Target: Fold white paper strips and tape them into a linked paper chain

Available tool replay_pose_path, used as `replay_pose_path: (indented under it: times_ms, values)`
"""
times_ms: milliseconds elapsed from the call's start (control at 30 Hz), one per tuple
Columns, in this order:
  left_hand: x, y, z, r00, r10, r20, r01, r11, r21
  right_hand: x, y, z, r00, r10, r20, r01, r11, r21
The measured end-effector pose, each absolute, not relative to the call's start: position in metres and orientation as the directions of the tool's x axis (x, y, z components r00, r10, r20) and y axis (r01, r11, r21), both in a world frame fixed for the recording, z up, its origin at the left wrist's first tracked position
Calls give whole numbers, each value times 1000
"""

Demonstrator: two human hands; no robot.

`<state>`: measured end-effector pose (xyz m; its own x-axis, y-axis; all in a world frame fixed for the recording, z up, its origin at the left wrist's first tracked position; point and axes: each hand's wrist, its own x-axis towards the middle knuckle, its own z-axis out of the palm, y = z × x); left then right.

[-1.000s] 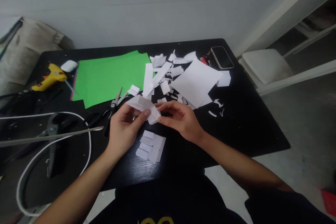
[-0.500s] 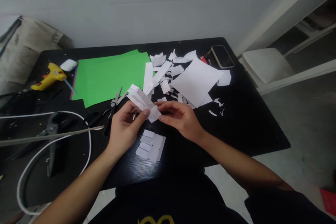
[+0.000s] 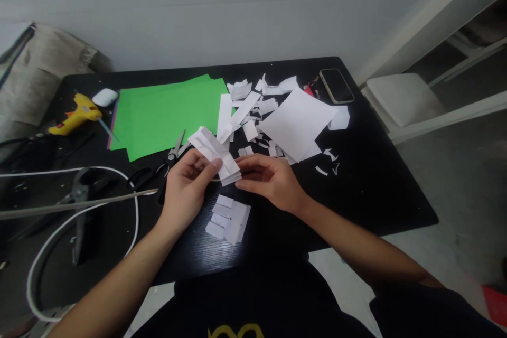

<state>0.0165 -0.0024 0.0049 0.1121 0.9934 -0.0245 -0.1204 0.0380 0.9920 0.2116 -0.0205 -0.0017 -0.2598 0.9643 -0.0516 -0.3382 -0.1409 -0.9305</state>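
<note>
My left hand (image 3: 187,182) pinches a folded white paper (image 3: 216,153), thumb on top and fingers beneath. Several layers show along the paper's lower right edge. At that edge, the fingertips of my right hand (image 3: 273,182) close on the paper, index finger behind and thumb in front. Below the hands, a small stack of folded white paper pieces (image 3: 227,219) lies on the black table (image 3: 356,190). Scissors (image 3: 172,156) with black handles lie just left of the held paper, partly hidden by my left hand.
Green sheets (image 3: 166,113) lie at the back left, beside a yellow glue gun (image 3: 75,114) and a white case (image 3: 105,97). White paper scraps (image 3: 249,129) and a larger white sheet (image 3: 299,121) are behind my hands. A phone (image 3: 336,86) rests back right; a white cable (image 3: 35,269) loops at left.
The folded paper has tilted in my hands, so its stacked layers now show at the lower right edge. My left thumb has shifted slightly left and up. The table items are unchanged.
</note>
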Motion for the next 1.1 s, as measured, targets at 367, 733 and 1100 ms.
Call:
replay_pose_path:
  times_ms: [367, 733, 1100]
  values:
    - [15, -3, 4, 119, 993, 1, -114, 13, 993, 212, -22, 6, -169, 984, -63, -133, -86, -987]
    - [16, -4, 5, 109, 994, 23, -152, -6, 988, 210, -27, 4, -172, 985, 26, -134, 3, -991]
    - [18, -7, 12, 130, 992, -10, -117, 25, 993, 210, -28, 5, -100, 988, 115, -64, 109, -992]
